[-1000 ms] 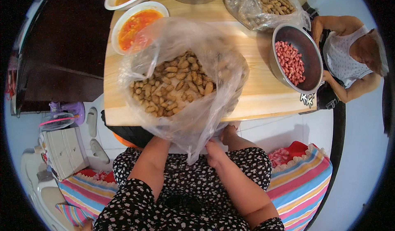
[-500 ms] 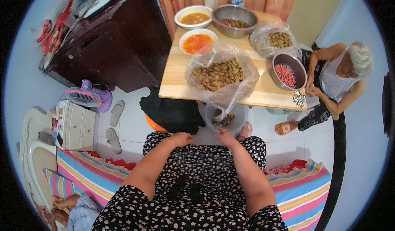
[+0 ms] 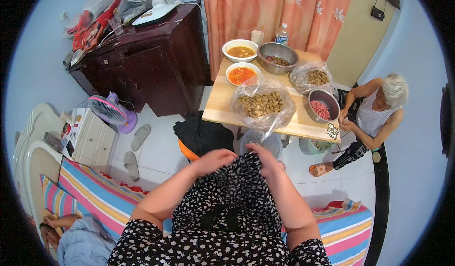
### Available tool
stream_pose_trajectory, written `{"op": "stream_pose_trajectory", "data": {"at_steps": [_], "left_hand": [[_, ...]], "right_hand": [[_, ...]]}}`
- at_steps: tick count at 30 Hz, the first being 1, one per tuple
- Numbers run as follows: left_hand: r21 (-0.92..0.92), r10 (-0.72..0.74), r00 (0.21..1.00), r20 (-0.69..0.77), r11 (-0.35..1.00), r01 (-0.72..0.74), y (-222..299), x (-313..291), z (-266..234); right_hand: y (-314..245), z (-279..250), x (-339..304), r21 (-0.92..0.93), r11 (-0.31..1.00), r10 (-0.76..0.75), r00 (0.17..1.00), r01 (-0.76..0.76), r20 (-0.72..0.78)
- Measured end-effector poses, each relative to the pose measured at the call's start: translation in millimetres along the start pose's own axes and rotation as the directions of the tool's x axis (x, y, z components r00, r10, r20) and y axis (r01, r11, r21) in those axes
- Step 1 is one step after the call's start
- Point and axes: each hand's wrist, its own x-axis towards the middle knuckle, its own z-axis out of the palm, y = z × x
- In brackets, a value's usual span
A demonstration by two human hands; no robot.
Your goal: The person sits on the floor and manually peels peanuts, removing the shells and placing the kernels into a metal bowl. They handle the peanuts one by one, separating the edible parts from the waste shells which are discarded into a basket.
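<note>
Both my hands are at the front of my black dress [image 3: 222, 197] with small white flowers, its cloth drawn up and bunched between them. My left hand [image 3: 215, 161] is closed on the cloth at the left. On the other side my right hand [image 3: 262, 158] grips it, fingers partly hidden. Just beyond them, a translucent tub [image 3: 274, 144] stands on the floor under the table edge. On the wooden table [image 3: 219, 108] lies a clear plastic bag of unshelled peanuts [image 3: 260, 105]. A metal bowl of pink shelled peanuts [image 3: 321, 109] sits near its right edge.
Two bowls of soup [image 3: 241, 51], another metal bowl [image 3: 278, 60], a second peanut bag [image 3: 316, 78] and a bottle [image 3: 281, 34] share the table. A person [image 3: 379, 107] sits at the right; another [image 3: 80, 237] lies lower left. A dark-draped stool [image 3: 204, 133] and slippers [image 3: 141, 137] are left of the table.
My hands have risen from my lap and now draw up the dress cloth. My view has tilted upward, showing more curtain and cabinet top.
</note>
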Motion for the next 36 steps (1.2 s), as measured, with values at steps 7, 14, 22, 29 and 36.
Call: {"op": "stream_pose_trajectory", "data": {"at_steps": [7, 14, 22, 29, 36], "left_hand": [[0.685, -0.001, 0.955, 0.295, 0.697, -0.211, 25, 14, 50], [0.869, 0.292, 0.954, 0.065, 0.454, -0.198, 13, 73, 3], [0.995, 0.560, 0.823, 0.089, -0.080, -0.054, 7, 190, -46], [0.945, 0.220, 0.975, -0.015, -0.315, 0.086, 57, 238, -66], [0.991, 0.798, 0.602, 0.025, 0.061, -0.123, 129, 258, -61]], "right_hand": [[13, -17, 8, -0.888, 0.278, -0.552, 0.817, 0.367, 0.165], [-65, -35, 47, -0.738, -0.663, -0.713, 0.405, -0.123, 0.573], [-113, -66, -4, -0.730, -0.658, -0.633, 0.388, 0.186, 0.670], [-132, -108, -41, -0.854, -0.520, -0.727, 0.515, 0.019, 0.454], [-133, -130, -48, -0.913, -0.406, -0.821, 0.424, 0.038, 0.382]]}}
